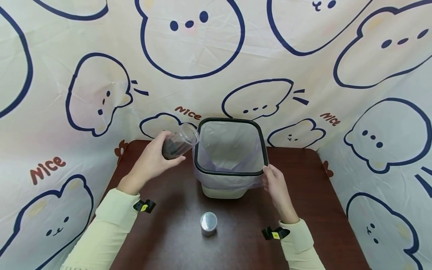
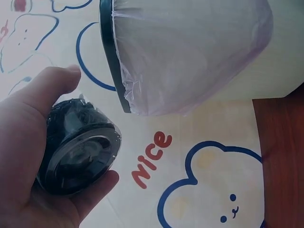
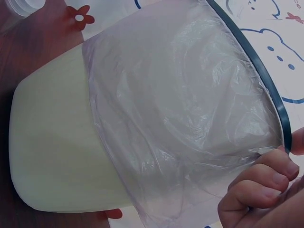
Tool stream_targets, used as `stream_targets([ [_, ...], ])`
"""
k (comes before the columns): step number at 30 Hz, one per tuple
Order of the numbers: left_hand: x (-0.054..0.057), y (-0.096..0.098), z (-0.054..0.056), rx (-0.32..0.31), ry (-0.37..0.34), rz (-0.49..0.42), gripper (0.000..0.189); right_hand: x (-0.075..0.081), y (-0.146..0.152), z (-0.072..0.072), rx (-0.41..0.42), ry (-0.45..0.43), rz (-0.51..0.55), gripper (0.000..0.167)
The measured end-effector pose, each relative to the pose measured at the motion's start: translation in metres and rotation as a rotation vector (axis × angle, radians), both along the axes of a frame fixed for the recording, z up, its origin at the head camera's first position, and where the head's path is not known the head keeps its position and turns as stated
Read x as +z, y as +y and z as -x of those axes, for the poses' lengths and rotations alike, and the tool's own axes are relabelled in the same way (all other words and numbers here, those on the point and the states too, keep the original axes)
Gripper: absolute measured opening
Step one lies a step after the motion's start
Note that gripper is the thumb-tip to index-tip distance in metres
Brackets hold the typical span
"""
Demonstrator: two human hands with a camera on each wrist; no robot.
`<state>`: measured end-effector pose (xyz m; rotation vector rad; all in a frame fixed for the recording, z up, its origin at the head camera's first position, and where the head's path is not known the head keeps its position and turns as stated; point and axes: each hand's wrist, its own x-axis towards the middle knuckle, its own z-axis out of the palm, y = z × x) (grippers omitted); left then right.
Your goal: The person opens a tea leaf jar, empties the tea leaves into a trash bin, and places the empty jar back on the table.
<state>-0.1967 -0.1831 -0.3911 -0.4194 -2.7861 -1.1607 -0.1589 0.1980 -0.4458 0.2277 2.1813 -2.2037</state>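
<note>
My left hand (image 1: 150,157) grips a clear jar (image 1: 176,145) with dark contents gathered towards its base. The jar is tilted, its mouth right at the left rim of a pale trash bin (image 1: 223,193). In the left wrist view the round base of the jar (image 2: 83,159) faces the camera, thumb and fingers around its sides. A thin purplish bag (image 3: 180,95) lines the bin and folds down outside, under a dark rim ring (image 1: 229,173). At the bin's front right corner my right hand (image 1: 277,185) pinches the rim, its fingers curled against the bag.
A small silver-topped cylinder (image 1: 209,222) stands on the dark brown table (image 1: 243,240) in front of the bin. Behind the table and along both sides hangs a white cloth (image 1: 189,93) printed with blue cartoon outlines.
</note>
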Motion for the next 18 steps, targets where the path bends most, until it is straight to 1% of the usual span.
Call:
stream_targets([
  [4, 0.006, 0.003, 0.005, -0.011, -0.007, 0.054, 0.078, 0.0, 0.0, 0.0, 0.006, 0.005, 0.007, 0.035],
  [9, 0.012, 0.008, 0.01, -0.037, 0.016, 0.116, 0.08, -0.001, 0.0, -0.001, 0.011, 0.022, 0.004, 0.035],
  [11, 0.013, 0.01, 0.012, -0.043, 0.026, 0.126, 0.081, -0.001, 0.0, -0.001, 0.01, 0.027, 0.004, 0.035],
  [18, 0.015, 0.015, 0.018, -0.034, 0.039, 0.162, 0.08, -0.001, 0.0, 0.0, 0.014, 0.031, 0.02, 0.035],
])
